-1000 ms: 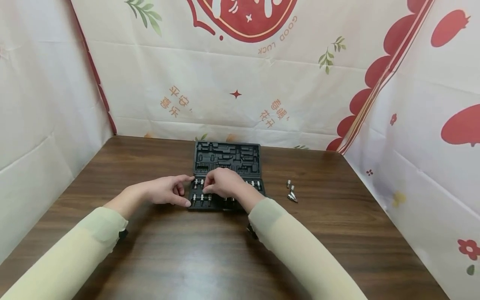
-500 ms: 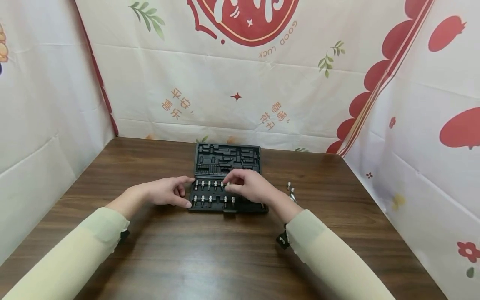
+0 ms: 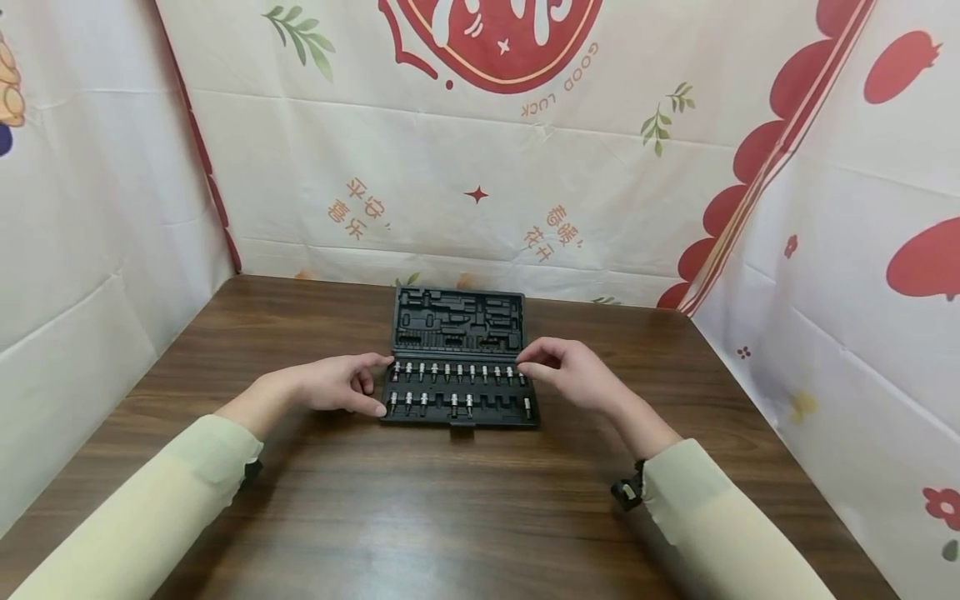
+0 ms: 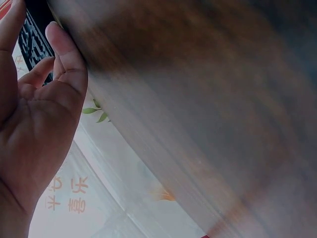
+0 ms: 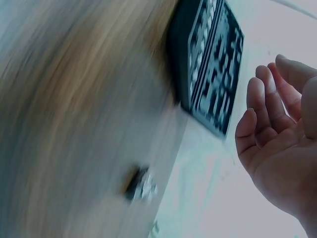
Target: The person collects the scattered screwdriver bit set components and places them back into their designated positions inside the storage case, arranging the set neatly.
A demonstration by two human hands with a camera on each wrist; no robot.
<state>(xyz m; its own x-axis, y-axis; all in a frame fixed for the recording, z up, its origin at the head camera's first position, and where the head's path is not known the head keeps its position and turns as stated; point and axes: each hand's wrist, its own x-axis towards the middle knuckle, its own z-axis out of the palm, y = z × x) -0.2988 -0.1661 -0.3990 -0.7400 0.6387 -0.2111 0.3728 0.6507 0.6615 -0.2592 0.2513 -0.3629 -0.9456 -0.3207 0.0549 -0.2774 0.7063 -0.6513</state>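
An open black bit socket case (image 3: pixel 495 414) lies on the table, its lid (image 3: pixel 459 321) tipped back with moulded recesses showing. Silver bit sockets (image 3: pixel 453 406) stand in two rows in its base; the front row has gaps between them. At the case's left side is my left hand (image 3: pixel 322 385), thumb on the front corner and index fingertip at the hinge corner. My right hand (image 3: pixel 573 375) hovers at the case's right edge, fingers loosely bent, thumb and index close together. Nothing shows within it in the right wrist view.
Loose metal bits (image 5: pixel 143 186) lie on the wooden table (image 3: pixel 360 500) right of the case, blurred in the right wrist view and hidden behind the right hand in the head view. Printed cloth (image 3: pixel 450 167) hangs around the table's back and sides.
My right hand has swept rightward over the case, from its left part to its right edge, uncovering the socket rows and covering the loose bits. The left hand stays put.
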